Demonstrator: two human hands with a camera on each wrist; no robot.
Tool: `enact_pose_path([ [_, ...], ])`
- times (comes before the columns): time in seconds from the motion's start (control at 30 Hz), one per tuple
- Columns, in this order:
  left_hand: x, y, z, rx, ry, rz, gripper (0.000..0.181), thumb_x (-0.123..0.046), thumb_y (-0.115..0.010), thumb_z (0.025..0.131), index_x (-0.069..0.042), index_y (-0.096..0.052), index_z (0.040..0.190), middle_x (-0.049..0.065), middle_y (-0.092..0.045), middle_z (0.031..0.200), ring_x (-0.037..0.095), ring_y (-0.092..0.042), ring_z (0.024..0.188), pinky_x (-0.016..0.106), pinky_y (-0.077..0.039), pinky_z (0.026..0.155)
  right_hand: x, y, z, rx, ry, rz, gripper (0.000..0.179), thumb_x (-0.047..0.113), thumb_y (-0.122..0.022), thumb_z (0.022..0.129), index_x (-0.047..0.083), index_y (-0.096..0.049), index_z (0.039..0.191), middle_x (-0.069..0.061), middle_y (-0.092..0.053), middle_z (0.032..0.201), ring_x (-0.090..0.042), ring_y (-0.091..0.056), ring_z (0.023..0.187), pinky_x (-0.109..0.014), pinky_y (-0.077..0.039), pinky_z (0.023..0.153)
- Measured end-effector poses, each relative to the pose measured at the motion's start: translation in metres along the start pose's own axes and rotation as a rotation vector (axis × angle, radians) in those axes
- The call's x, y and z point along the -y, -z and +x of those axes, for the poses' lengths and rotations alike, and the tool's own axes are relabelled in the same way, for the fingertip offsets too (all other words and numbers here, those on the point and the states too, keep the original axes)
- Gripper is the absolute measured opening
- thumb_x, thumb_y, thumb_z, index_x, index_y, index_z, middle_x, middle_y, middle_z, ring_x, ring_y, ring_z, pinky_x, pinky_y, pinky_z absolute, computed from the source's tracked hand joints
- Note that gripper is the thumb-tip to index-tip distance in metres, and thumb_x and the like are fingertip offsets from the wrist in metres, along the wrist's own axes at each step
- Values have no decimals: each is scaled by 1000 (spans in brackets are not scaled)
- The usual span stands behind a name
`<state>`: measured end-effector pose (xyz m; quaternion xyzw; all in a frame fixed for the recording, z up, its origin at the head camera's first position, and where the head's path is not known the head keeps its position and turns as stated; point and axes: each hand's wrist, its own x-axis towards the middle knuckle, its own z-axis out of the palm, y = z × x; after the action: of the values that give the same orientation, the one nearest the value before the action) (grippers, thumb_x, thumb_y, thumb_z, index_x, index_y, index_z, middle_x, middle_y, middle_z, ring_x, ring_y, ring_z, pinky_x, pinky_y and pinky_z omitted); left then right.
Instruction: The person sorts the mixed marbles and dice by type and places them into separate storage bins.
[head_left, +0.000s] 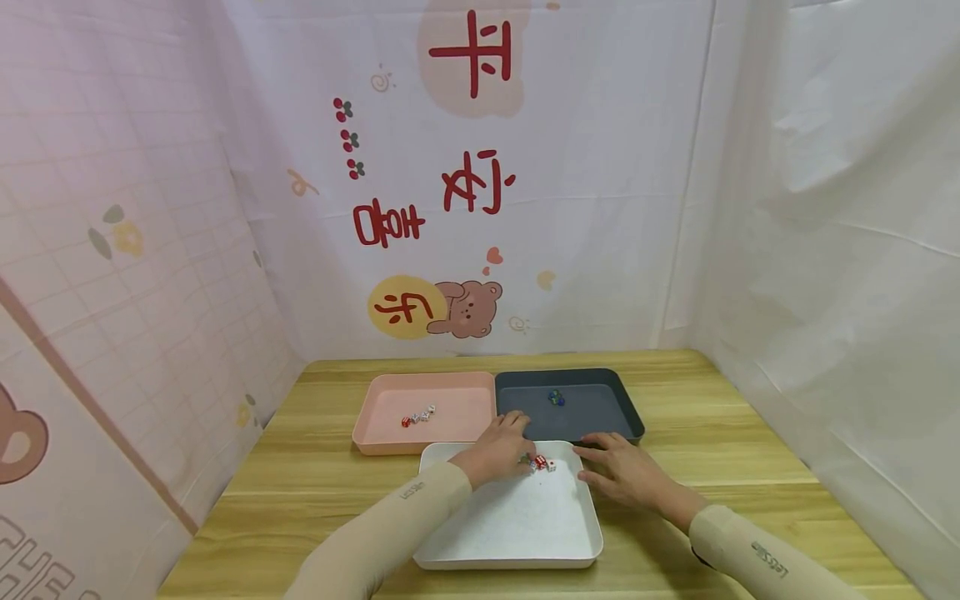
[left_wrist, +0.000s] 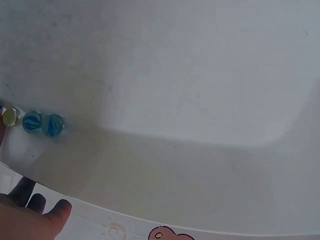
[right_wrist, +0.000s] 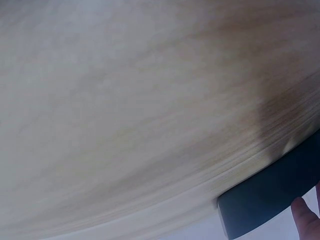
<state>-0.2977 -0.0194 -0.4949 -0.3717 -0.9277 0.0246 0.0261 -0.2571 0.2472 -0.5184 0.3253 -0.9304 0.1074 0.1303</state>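
A white tray (head_left: 517, 521) sits on the table with a small cluster at its far edge: a red die (head_left: 541, 462), a white die (head_left: 551, 467) and marbles. Blue-striped marbles (left_wrist: 52, 125) and a yellowish marble (left_wrist: 11, 117) show there in the left wrist view. My left hand (head_left: 497, 452) reaches over the tray's far rim, fingers extended beyond it, thumb side close to the marbles. At the tray's far right corner, my right hand (head_left: 624, 471) has its fingers spread and relaxed, with nothing visible in it. Whether it touches the rim, I cannot tell.
Behind the white tray stand a pink tray (head_left: 457, 396) and a dark grey tray (head_left: 596, 417), side by side. Several dice (head_left: 416, 417) lie in the pink one, and a cluster of marbles (head_left: 556, 398) in the grey one. Printed cloth (head_left: 600, 208) hangs around the wooden table (head_left: 720, 467).
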Motion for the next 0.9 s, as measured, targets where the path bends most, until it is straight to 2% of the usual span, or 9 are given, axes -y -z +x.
enact_pose_path([
  [0.47,6,11,-4,-43,-34,29,15,-38,-72,91,-30,-77,103,10,-50,143,27,-37,138,44,-33,112,-1,1,0,15,-7,4,50,47,-60,97,12,-65,133,-12,-58,132,-31,-54,118,-52,-49,94],
  [0.7,14,19,-4,-28,12,-29,16,-40,-71,91,-30,-76,103,7,-47,146,25,-34,139,43,-30,113,0,1,0,20,-16,11,50,46,-60,97,12,-65,133,-13,-58,133,-32,-54,119,-52,-49,94],
  [0.9,22,22,-4,-46,4,-77,17,-42,-71,91,-30,-76,102,7,-47,145,24,-34,138,43,-30,114,0,1,0,16,-17,14,50,46,-61,97,12,-65,133,-12,-58,133,-32,-54,119,-52,-49,94],
])
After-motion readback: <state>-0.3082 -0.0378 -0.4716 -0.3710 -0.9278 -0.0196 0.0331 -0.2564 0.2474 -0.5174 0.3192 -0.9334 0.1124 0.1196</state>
